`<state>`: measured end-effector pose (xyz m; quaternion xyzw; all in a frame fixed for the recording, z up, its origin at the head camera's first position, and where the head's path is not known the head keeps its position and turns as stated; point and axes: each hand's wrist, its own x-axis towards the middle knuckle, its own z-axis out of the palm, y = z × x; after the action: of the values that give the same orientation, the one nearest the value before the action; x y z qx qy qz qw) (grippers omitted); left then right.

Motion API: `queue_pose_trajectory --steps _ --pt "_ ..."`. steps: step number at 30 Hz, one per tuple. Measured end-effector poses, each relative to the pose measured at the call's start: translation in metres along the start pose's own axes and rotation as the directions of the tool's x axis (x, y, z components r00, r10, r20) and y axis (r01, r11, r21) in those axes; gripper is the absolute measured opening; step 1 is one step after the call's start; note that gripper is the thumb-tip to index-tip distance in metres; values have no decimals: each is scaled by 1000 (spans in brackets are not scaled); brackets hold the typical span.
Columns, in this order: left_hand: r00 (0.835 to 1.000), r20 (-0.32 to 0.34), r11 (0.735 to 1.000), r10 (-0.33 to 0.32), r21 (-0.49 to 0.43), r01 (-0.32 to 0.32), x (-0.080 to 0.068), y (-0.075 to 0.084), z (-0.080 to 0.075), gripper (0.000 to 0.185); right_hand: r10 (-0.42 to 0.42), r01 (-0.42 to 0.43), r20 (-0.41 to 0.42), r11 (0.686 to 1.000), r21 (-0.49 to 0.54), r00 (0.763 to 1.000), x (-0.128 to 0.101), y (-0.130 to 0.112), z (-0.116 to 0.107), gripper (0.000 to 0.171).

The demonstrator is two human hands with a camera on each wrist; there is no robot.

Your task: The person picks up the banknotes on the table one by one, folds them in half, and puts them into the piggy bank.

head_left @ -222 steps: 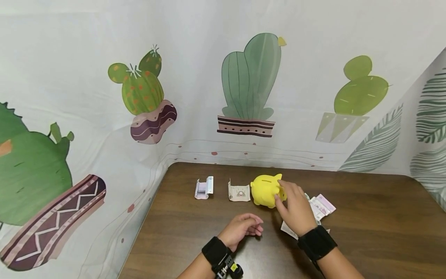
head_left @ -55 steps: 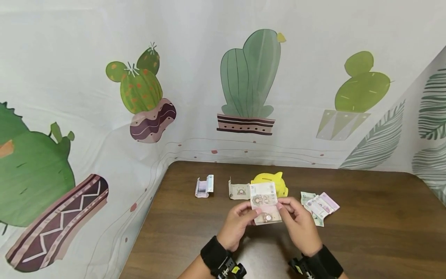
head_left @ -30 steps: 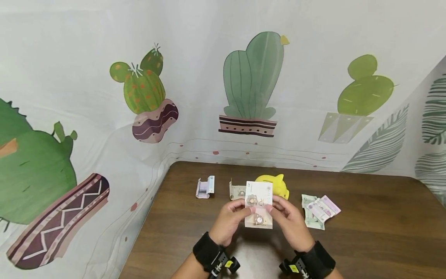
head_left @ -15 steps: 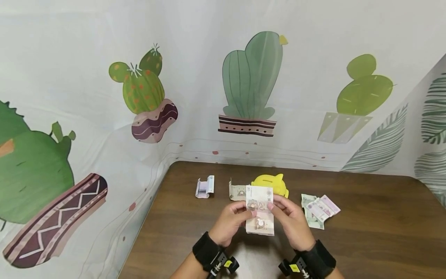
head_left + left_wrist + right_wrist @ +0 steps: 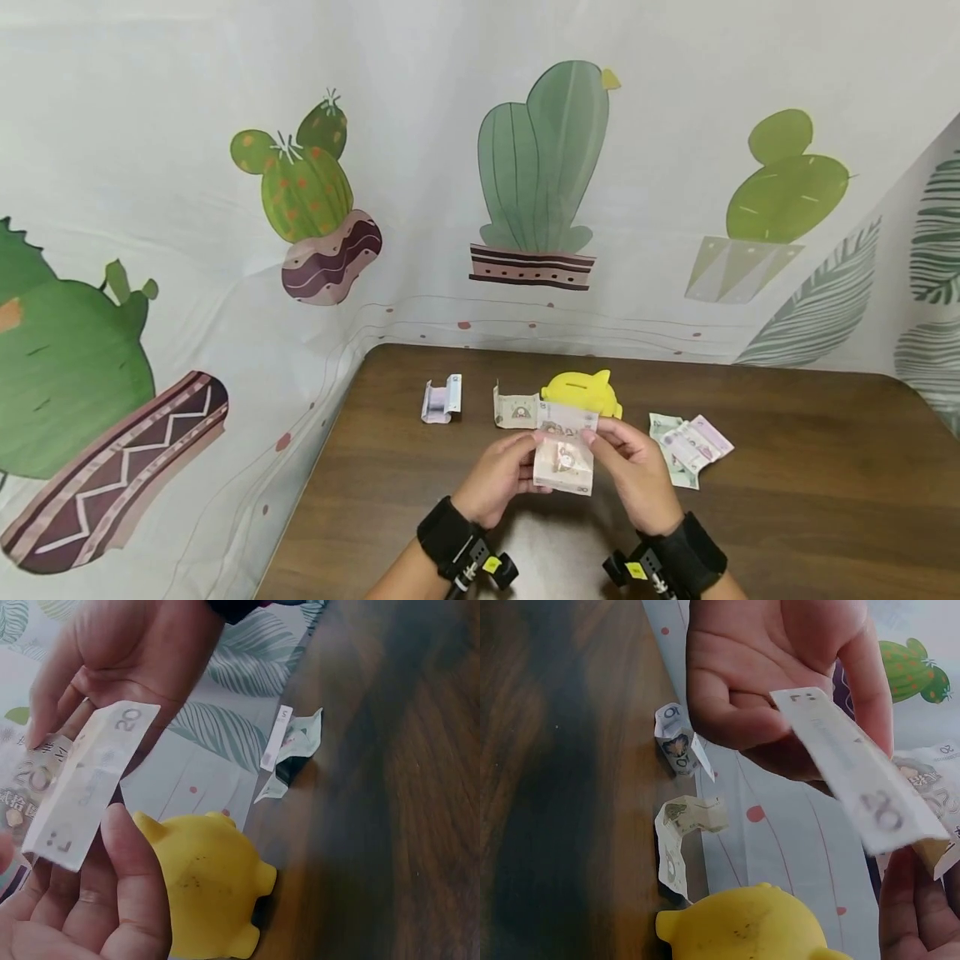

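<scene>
Both hands hold one pale brownish paper banknote marked 20 [image 5: 564, 452] just above the dark wooden tabletop [image 5: 787, 500]. The left hand [image 5: 501, 477] pinches its left edge between thumb and fingers, and the right hand [image 5: 636, 467] pinches the right edge the same way. The note is bent over on itself, its upper part doubled toward the lower, so the fold looks begun but not pressed flat.

Just beyond the hands stands a small yellow plastic piggy bank [image 5: 581, 393] with a slot on top; the note is near it but has not gone in. Beyond and left of the left hand lie a folded beige banknote [image 5: 515, 411] and, farther left, a folded purple-and-blue banknote [image 5: 441, 401]. Just right of the right hand lies a loose pile of unfolded green and purple banknotes [image 5: 686, 446]. Judging by this, two notes are folded, one is in hand, and the pile remains.
</scene>
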<state>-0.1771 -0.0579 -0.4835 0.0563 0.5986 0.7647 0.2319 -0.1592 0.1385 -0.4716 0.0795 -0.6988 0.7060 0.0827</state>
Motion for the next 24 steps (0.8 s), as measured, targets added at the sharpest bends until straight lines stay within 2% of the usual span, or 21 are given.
queue_pose_trajectory --steps 5,8,11,13,16,24 --pt "1000 16 998 -19 -52 20 1 2 -2 60 -29 29 8 1000 3 1000 0 2 0 20" --pt "999 31 997 -22 -71 24 0 4 -4 68 -74 72 76 997 33 994 0 4 -2 22" --pt "999 44 995 -16 -102 21 -1 6 -5 71 -135 129 164 991 43 977 0 8 -4 25" --pt "999 49 992 -8 -124 14 -2 7 -6 69 -174 171 206 985 34 963 0 10 -5 27" --pt "999 45 989 5 -149 2 -2 9 -6 63 -219 225 217 974 -6 951 0 14 -4 26" --pt "998 60 989 36 -142 -28 -3 11 -6 48 -269 298 189 944 -144 944 -1 16 -1 25"
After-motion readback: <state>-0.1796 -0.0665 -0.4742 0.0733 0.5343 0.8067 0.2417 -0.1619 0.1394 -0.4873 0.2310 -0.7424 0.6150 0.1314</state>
